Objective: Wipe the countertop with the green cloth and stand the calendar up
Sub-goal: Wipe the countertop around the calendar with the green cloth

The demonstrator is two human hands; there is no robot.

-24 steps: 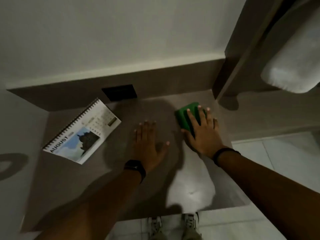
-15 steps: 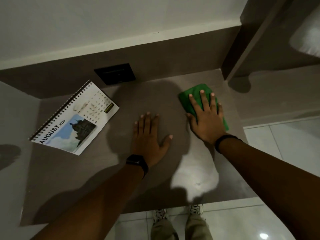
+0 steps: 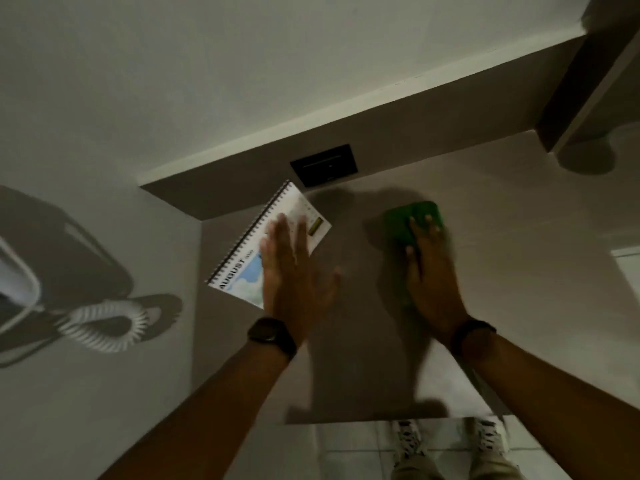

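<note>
Head view: lay flat on the grey bench (image 3: 502, 271), left of the green cloth (image 3: 408, 220), a spiral-bound calendar (image 3: 242, 258) open at AUGUST. Reached over the calendar's right half with the left hand (image 3: 291, 271), fingers straight and spread, gripping nothing; touching the page or just above it, could not tell. Pressed flat on the green cloth with the right hand (image 3: 429, 275), palm down, fingers extended, cloth pinned rather than clenched. Sat behind and left of the cloth, on the back panel, a dark socket plate (image 3: 323, 164).
</note>
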